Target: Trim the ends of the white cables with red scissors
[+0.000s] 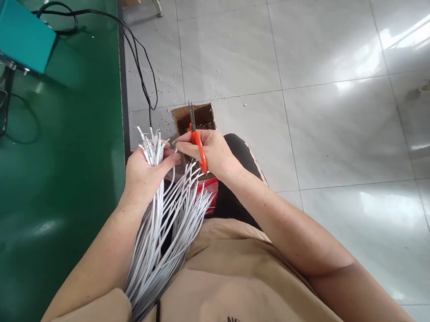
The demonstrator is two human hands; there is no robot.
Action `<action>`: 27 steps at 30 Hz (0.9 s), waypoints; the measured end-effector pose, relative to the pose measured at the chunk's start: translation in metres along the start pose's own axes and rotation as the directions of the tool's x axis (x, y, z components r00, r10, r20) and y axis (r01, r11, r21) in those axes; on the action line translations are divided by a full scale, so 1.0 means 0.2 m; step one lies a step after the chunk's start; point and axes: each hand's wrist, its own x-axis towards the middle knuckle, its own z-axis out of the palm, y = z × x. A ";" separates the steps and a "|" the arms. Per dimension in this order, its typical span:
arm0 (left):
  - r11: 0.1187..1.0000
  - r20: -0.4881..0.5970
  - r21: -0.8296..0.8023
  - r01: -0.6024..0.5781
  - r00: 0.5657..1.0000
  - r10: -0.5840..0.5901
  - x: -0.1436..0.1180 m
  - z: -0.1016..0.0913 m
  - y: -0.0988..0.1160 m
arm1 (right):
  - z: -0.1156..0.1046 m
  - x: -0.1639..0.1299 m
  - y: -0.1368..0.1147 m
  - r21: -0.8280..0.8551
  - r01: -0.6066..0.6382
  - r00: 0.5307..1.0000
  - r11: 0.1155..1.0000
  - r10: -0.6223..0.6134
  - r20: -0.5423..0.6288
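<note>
A bundle of white cables (160, 228) runs up from the lap into the left hand (143, 173), fingers wrapped tight; the right hand (214, 153) grips orange scissors (197, 142) (blades up) above a cardboard box (195, 119).

A thick bundle of thin white plastic-coated wires (160, 223) is fanning toward six o'clock, orange-handled steel scissors (196, 142) pointing to twelve o'clock just beside its tips.
</note>
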 end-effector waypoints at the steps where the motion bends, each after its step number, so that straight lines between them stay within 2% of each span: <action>1: 1.000 0.001 0.005 -0.005 1.000 0.005 0.00 0.00 0.00 | 0.00 0.00 0.00 0.022 -0.019 1.000 1.000 0.019 -0.007; 5: 1.000 0.008 0.009 -0.005 1.000 0.005 0.00 0.00 0.00 | 0.00 -0.01 0.00 0.089 -0.075 0.996 0.993 0.078 -0.033; 7: 0.999 0.033 -0.051 0.012 0.999 -0.010 0.00 0.01 0.00 | 0.00 -0.01 0.01 0.137 -0.078 0.996 0.987 0.083 -0.027; 11: 0.964 0.164 -0.265 0.031 0.986 0.013 -0.01 0.02 0.02 | 0.02 0.01 0.06 0.276 -0.078 0.996 0.958 0.064 0.059; 13: 0.950 0.224 -0.313 0.018 0.973 0.055 -0.01 0.01 0.03 | 0.03 0.02 0.09 0.287 -0.112 0.994 0.951 0.102 0.046; 15: 0.949 0.248 -0.316 0.024 0.967 0.058 -0.01 0.01 0.04 | 0.03 0.02 0.10 0.261 -0.142 0.989 0.955 0.147 0.003; 17: 0.957 0.223 -0.286 0.053 0.975 0.012 0.00 0.01 0.04 | 0.02 0.02 0.10 0.211 -0.131 0.989 0.969 0.144 -0.047; 22: 0.952 0.129 -0.285 0.111 0.989 -0.077 0.01 0.01 0.04 | -0.01 0.02 0.08 0.017 0.053 0.969 0.998 -0.047 -0.243; 27: 0.954 0.094 -0.276 0.114 0.991 -0.091 0.01 0.02 0.04 | -0.01 -0.01 0.08 -0.199 0.107 0.967 0.974 -0.148 -0.207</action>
